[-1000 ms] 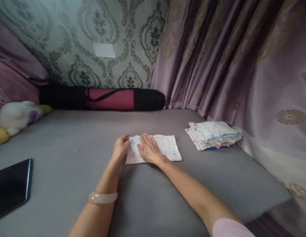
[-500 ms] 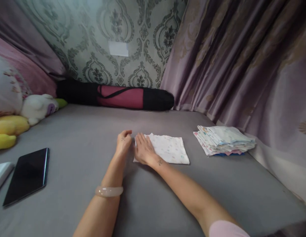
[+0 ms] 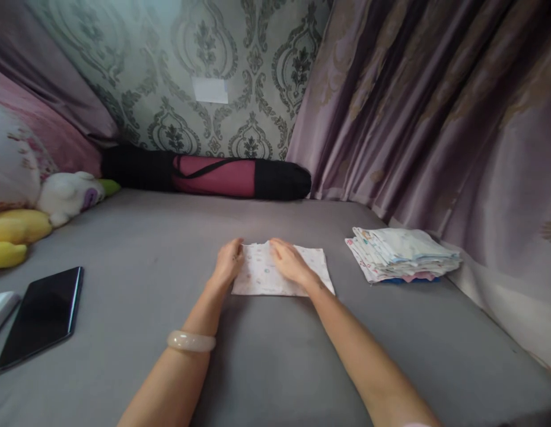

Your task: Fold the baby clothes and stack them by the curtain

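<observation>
A folded white cloth (image 3: 257,279) with a small pastel print lies flat on the grey bed surface in front of me. My left hand (image 3: 229,261) is at its far left corner, with the fingers curled in on the edge. On the cloth's far edge, near the middle, my right hand (image 3: 289,260) rests on its side with bent fingers closed on the fabric. Both sets of fingertips are partly hidden and slightly blurred. A pale bangle (image 3: 191,341) circles my left forearm.
To the right sits a stack of folded printed cloths (image 3: 406,255). A black tablet (image 3: 41,314) lies at left, near plush toys (image 3: 64,196). Along the wall runs a black and dark pink roll bag (image 3: 213,176). Purple curtains (image 3: 391,118) hang at right.
My right hand has slid left across the cloth, then back right to its far edge. My left hand came off the left edge and is back on it. The view has swung left.
</observation>
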Demonstrator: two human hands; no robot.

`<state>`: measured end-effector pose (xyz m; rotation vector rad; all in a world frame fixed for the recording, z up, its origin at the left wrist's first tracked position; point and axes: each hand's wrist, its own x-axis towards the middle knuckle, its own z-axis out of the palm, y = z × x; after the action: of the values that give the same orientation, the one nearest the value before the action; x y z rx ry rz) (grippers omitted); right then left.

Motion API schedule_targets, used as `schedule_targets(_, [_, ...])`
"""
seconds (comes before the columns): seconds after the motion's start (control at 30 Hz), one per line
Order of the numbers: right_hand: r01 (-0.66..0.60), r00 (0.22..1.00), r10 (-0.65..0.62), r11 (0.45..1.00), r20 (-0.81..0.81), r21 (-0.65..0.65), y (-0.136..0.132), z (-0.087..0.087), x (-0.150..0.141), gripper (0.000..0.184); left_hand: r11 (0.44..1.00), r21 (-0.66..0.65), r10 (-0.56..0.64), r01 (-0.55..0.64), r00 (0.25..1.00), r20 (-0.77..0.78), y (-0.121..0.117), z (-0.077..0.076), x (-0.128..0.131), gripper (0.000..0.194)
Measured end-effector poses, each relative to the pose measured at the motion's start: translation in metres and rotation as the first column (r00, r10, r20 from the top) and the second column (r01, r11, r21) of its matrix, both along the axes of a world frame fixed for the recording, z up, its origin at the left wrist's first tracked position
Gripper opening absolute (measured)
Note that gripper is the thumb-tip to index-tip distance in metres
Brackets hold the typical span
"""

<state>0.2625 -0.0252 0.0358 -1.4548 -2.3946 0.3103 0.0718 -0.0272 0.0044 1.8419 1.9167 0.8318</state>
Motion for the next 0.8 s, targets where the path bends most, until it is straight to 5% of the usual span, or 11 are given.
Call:
schedule_targets(0.17, [0.327, 0.921, -0.328, 0.944, 0.209, 0.043, 0.011, -0.004, 0.071, 0.043, 0.997, -0.039, -0.075, 0.066, 0.948, -0.310, -0.001, -0.003, 0.004, 0.038])
schedule_targets(0.37, [0.333, 0.900, -0.314, 0.943, 0.302, -0.013, 0.018, -0.010, 0.099, 0.039, 0.994, -0.106, -0.040, -0.001, 0.925, -0.379, 0.003, 0.002, 0.005, 0.041])
schedule_targets(0.67, [0.331, 0.920, -0.295, 0.938, 0.257, -0.107, 0.028, -0.003, 0.112, 0.030, 0.988, -0.118, 0.069, -0.102, 0.963, -0.259, 0.009, 0.009, 0.010, 0.032])
schedule_targets(0.8, [0.310, 0.946, -0.294, 0.944, 0.136, -0.113, 0.027, 0.006, 0.115, 0.024, 0.989, -0.144, 0.040, -0.029, 0.997, 0.069, 0.004, 0.020, 0.007, 0.025])
